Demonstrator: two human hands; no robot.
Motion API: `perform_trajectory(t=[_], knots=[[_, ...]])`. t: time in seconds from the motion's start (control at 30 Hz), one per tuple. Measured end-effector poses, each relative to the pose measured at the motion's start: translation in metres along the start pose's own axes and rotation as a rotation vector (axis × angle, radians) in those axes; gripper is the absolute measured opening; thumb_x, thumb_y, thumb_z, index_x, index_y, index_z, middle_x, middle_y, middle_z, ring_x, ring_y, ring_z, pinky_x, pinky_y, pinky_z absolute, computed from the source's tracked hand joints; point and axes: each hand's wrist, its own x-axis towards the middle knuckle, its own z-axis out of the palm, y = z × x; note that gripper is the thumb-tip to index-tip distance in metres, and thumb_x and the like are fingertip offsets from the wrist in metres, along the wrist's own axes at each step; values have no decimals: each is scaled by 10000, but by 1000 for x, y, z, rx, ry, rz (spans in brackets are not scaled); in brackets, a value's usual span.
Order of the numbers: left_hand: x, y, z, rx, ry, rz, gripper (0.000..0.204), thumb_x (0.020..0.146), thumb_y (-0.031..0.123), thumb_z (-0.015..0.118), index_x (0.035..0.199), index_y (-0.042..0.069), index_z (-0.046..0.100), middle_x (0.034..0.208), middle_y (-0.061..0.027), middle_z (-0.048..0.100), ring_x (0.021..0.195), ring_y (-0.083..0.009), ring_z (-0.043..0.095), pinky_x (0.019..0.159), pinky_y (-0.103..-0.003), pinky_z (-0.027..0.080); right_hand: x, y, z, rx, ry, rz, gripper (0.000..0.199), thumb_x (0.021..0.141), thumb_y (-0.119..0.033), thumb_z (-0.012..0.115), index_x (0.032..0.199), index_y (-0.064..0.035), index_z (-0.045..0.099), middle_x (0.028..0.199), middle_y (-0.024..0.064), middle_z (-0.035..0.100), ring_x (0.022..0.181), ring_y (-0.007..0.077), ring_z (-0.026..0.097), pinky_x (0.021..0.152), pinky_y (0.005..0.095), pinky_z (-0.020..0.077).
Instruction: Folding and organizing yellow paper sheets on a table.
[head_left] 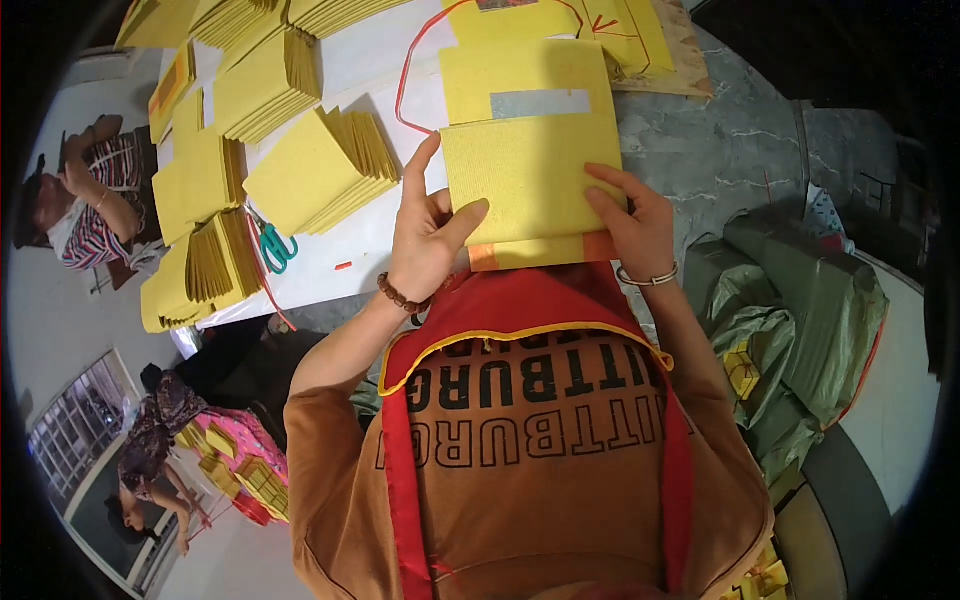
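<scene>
Both hands are squaring a yellow paper stack [528,180] at the table's [370,60] near edge: the left hand [428,235] is clamping its side, thumb on top, while the right hand's [630,222] spread fingers are pressing it flat. Next probably calls for steady, even pressure.

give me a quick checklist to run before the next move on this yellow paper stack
1. Both hands on the stack: ok. Left hand grips the left edge of the yellow paper stack, right hand presses its lower right corner.
2. Stack edges squared: cannot tell, the lens bends straight lines.
3. Red string free of the stack: cannot tell, it loops beside the upper left corner.
4. Scissors away from the hands: ok, they lie left, by the fanned yellow bundles.
5. Bare white table beside the stack: ok.
</scene>
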Motion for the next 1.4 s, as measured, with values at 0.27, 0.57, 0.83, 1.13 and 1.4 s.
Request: perform_trajectory(t=[0.27,0.57,0.83,1.13,1.4], knots=[[2,38,17,868,-6,741,599,750,113,652,1279,14,389,1189,-145,467,1031,-254,470,859,-375,372,-1,0,-1,-42,21,-16,238,787,-118,630,1006,-26,645,906,138,663,792,176,640,695,269,484],[16,-11,38,1399,-294,759,670,717,443,633,1276,121,452,1333,-109,396,1265,-285,318,1027,-452,247,-1,-16,-7,-193,-34,26,277,781,-149,639,1035,-40,632,998,133,632,857,208,624,731,283,467],[17,-10,37,1377,-316,708,705,702,450,645,1288,115,440,1357,-108,376,1278,-297,298,1027,-456,242,-32,19,-16,-882,-290,-629,587,790,-391,577,1289,-112,445,1388,93,361,1287,263,322,1048,532,118],[17,-16,35,1280,-217,872,571,702,380,646,1154,49,536,1185,-185,469,1077,-326,440,879,-418,371,-31,17,-21,-801,-323,-622,610,829,-412,526,1316,-64,408,1376,120,379,1286,307,320,1053,515,150],[7,-15,57,1647,45,1034,447,768,224,483,1149,-2,541,972,-236,571,874,-337,562,752,-370,462,18,23,-57,150,-347,-141,704,907,-583,183,1284,-42,429,1284,125,486,1189,231,451,1003,376,283]])
